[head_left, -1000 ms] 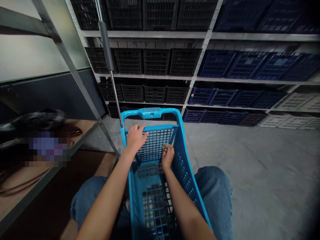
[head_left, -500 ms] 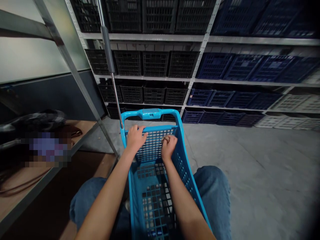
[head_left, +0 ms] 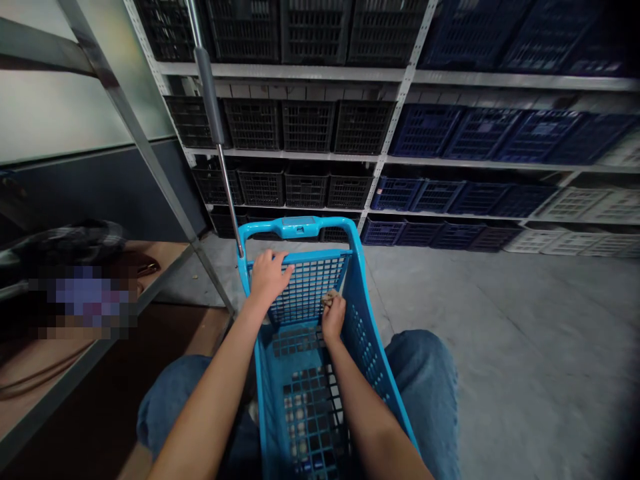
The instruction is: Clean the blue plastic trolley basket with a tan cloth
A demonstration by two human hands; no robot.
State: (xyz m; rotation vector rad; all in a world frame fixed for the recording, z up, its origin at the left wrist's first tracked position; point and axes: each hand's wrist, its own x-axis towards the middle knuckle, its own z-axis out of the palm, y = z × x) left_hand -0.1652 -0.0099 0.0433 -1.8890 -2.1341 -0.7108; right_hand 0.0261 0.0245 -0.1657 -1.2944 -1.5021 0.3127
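A blue plastic shopping cart point(head_left: 367, 313) stands between my knees, with a grid panel point(head_left: 305, 287) at its far end. My left hand point(head_left: 270, 277) grips the top bar of that panel at its left side, fingers over the edge and thumb towards the right. Inside the cart, near the panel's right side, my right hand point(head_left: 334, 317) is closed around a small crumpled brownish cloth point(head_left: 330, 298). Part of the cloth is hidden in the fingers. Above the panel curves the cart's handle point(head_left: 300, 227).
A metal pole with a grey grip point(head_left: 213, 100) rises from the cart's left corner. Behind are shelves with black crates point(head_left: 307, 127), blue crates point(head_left: 427, 132) and white crates point(head_left: 575, 201). On the left, a wooden-topped metal rack point(head_left: 165, 257) holds dark items. Grey floor point(head_left: 500, 313) lies right.
My right hand has moved slightly down and turned, so the cloth shows more above its fingers. My left hand stays on the panel's top bar. The view has shifted slightly.
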